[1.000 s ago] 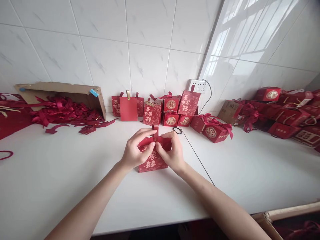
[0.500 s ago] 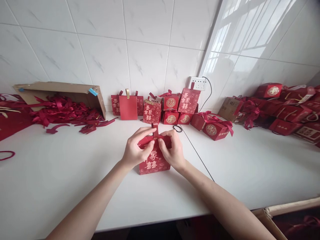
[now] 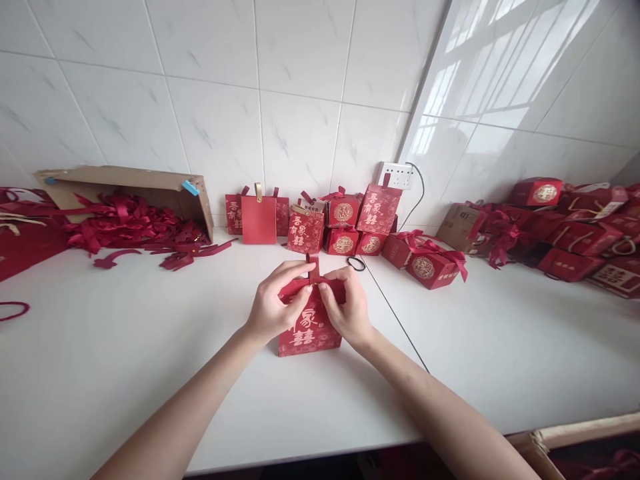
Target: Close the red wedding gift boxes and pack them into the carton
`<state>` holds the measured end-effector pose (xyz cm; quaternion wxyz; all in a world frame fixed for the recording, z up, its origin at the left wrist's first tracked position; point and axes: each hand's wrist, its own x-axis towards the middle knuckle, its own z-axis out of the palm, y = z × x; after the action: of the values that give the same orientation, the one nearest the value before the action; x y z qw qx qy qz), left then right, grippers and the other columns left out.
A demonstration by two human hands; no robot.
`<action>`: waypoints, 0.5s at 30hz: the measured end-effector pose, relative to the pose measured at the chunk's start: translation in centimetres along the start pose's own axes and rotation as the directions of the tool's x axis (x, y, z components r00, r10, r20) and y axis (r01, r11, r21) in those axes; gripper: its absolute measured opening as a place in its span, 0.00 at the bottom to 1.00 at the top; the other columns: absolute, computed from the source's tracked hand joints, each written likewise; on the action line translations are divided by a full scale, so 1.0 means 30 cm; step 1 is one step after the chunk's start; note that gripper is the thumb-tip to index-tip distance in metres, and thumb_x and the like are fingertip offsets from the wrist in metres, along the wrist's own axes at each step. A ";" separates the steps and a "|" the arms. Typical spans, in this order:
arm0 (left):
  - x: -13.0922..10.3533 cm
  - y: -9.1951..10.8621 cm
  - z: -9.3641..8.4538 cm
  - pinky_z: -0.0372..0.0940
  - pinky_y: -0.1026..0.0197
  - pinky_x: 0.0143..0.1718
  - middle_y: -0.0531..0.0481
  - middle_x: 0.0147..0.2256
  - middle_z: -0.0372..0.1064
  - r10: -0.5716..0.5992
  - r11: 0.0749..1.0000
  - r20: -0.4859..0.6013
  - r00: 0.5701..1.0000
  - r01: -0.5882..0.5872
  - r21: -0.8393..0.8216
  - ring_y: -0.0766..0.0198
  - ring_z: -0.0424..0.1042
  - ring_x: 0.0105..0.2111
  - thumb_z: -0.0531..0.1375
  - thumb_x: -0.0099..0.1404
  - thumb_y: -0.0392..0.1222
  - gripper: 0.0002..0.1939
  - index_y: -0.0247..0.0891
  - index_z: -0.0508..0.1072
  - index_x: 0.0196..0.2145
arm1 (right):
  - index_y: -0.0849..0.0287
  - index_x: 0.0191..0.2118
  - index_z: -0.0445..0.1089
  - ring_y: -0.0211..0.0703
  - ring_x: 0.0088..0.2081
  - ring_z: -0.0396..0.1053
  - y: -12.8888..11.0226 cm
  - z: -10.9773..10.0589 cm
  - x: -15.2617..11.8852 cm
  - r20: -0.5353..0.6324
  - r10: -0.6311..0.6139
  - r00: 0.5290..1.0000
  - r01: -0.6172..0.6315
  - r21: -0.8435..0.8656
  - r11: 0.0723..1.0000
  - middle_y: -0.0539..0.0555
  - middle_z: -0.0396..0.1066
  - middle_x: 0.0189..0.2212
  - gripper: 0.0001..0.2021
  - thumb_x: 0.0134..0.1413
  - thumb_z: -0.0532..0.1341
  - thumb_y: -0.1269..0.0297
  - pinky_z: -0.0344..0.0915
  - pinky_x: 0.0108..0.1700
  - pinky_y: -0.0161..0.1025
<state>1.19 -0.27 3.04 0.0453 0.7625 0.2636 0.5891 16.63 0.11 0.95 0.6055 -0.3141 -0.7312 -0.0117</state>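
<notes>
A red gift box (image 3: 313, 333) with pale printed characters stands upright on the white table in front of me. From its top rises a dark red strap (image 3: 313, 269) bent into a loop, with a small gold spot at its base. My left hand (image 3: 281, 297) grips the top left edge, its thumb by the gold spot and its forefinger against the strap. On the other side my right hand (image 3: 349, 303) pinches the top right edge, thumb in front and fingers behind. Both thumb tips nearly meet at the strap's foot.
At the left a cardboard box (image 3: 125, 177) lies on its side, spilling red ribbons (image 3: 135, 223). Several finished red boxes (image 3: 343, 213) stand along the wall below a power strip (image 3: 396, 175). More red boxes (image 3: 575, 227) are piled at the right. A black elastic band (image 3: 356, 264) lies behind my hands.
The whole view has shifted slightly, so everything sits a little lower. Both hands keep their hold at the box's top, with only tiny finger movement.
</notes>
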 end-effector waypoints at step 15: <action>-0.003 0.008 0.005 0.70 0.59 0.46 0.45 0.43 0.72 -0.033 0.999 -0.009 0.999 0.033 -0.011 0.61 0.72 0.43 0.57 0.62 0.35 0.13 0.37 0.72 0.45 | 0.55 0.38 0.61 0.39 0.31 0.66 -0.006 -0.012 -0.002 0.014 0.001 1.000 0.000 -0.022 1.000 0.51 0.65 0.30 0.01 0.60 0.55 0.67 0.65 0.32 0.38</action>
<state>1.41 -0.49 3.01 0.0580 0.7552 0.2732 0.5930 16.85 -0.21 1.06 0.5967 -0.3209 -0.7353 -0.0173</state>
